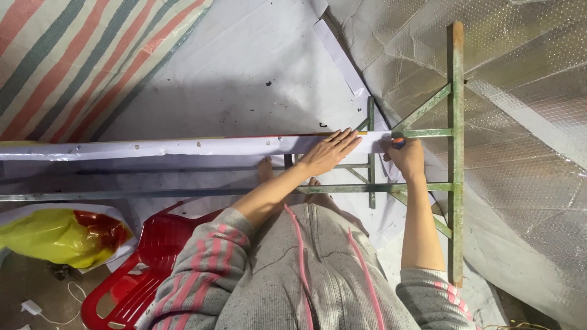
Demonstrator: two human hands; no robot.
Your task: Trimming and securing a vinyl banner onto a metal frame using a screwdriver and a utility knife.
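The long white strip [183, 147] lay flat along the top rail of the green metal frame [455, 153], reaching off to the left edge. It looked light, thin and floppy, best pinned flat near the cut. My left hand [327, 153] pressed it down, fingers spread. My right hand [405, 157] was closed round a small orange-tipped cutter [398, 143] at the strip's right end.

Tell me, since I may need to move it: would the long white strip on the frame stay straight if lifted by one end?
Probably not. The white strip looks thin and sheet-like, so it would likely sag. It seems light; the left hand lies flat on it, perhaps to stop it sliding on the frame.
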